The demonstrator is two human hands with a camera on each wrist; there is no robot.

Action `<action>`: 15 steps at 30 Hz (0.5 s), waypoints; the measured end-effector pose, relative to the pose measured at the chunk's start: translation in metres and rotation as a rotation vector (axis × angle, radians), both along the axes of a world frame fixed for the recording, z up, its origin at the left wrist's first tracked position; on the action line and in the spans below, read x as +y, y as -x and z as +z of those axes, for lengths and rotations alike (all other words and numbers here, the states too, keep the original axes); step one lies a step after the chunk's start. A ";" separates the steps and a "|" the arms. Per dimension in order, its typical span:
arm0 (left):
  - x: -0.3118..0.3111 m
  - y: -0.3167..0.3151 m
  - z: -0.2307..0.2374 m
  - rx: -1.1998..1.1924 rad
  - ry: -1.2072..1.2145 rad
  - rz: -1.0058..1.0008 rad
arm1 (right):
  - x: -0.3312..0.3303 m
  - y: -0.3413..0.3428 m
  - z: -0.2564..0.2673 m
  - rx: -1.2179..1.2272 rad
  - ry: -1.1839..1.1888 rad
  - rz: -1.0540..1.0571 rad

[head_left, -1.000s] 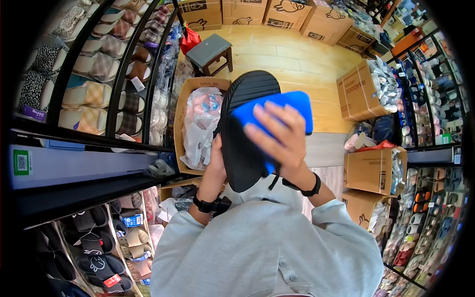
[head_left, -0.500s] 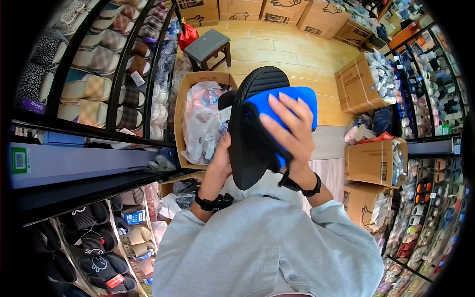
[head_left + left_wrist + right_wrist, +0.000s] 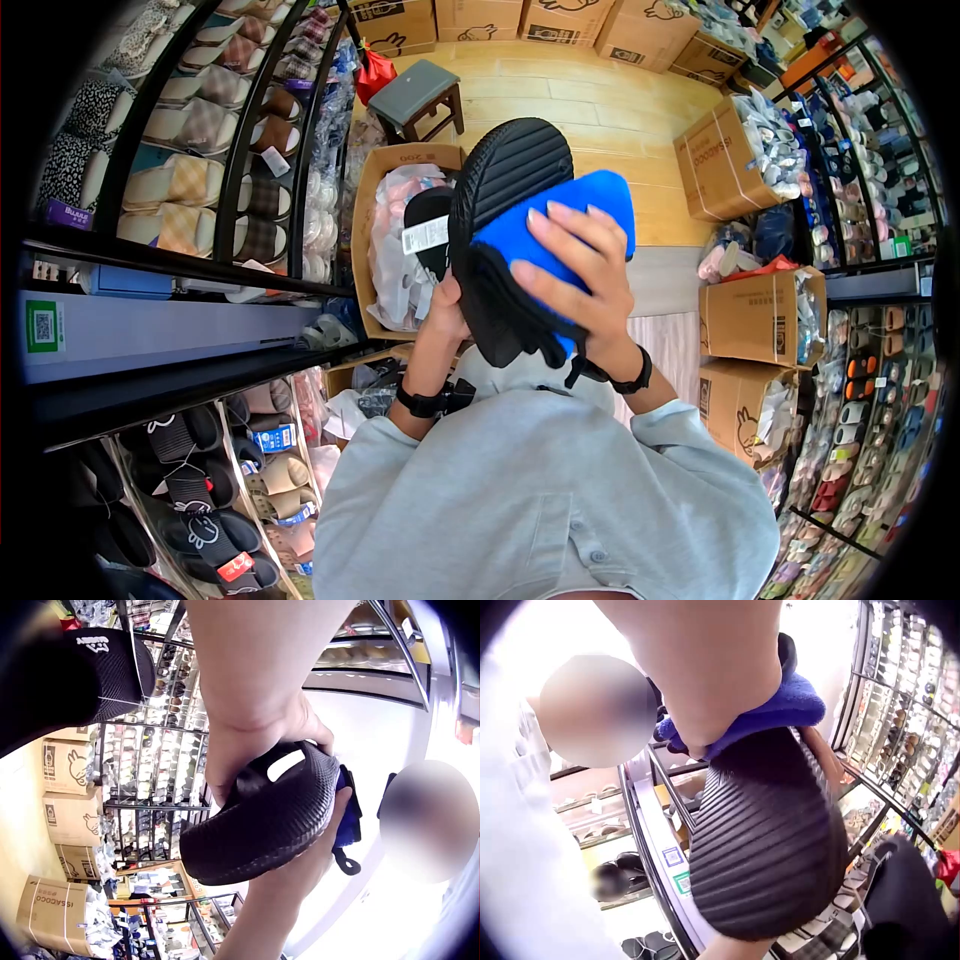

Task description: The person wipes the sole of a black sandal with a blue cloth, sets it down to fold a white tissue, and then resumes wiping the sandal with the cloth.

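In the head view my left hand (image 3: 446, 312) grips a black slipper (image 3: 515, 160), its ridged sole turned up and toe end pointing away from me. A second black slipper (image 3: 428, 208) with a white label (image 3: 425, 235) hangs beside it; in the left wrist view this slipper (image 3: 124, 675) shows a white logo and a thin string. My right hand (image 3: 588, 275) holds a blue cloth (image 3: 608, 200) with black edging against the sole, fingers spread over it. The right wrist view shows the sole's ridges (image 3: 769, 855) close up, with the fuzzy blue cloth (image 3: 780, 705) at its heel end.
An open carton (image 3: 375, 325) of bagged goods stands just beyond my left hand. Behind it is a grey-topped stool (image 3: 415, 95). Slipper racks (image 3: 180, 200) line the left, more shelves (image 3: 860, 400) the right. Cartons (image 3: 755, 320) stand at right and along the back.
The sole has turned and tilted so its ridges face up more, and the second slipper has come into view on the left. The blue cloth has shifted over the sole with my right hand.
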State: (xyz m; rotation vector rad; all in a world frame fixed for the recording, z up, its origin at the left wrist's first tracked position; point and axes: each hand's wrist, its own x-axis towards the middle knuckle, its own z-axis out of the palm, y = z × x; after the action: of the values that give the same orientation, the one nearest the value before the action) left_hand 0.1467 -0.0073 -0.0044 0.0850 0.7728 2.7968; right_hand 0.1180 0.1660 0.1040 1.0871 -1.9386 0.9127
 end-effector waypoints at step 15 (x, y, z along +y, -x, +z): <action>0.017 0.016 0.012 0.089 0.102 0.076 | 0.022 0.013 -0.023 -0.042 0.115 -0.018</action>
State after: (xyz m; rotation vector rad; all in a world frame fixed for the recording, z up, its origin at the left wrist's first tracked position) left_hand 0.1304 0.0092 0.0071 0.1667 0.9579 2.8352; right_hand 0.1052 0.1876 0.0806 0.9896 -1.9019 1.0313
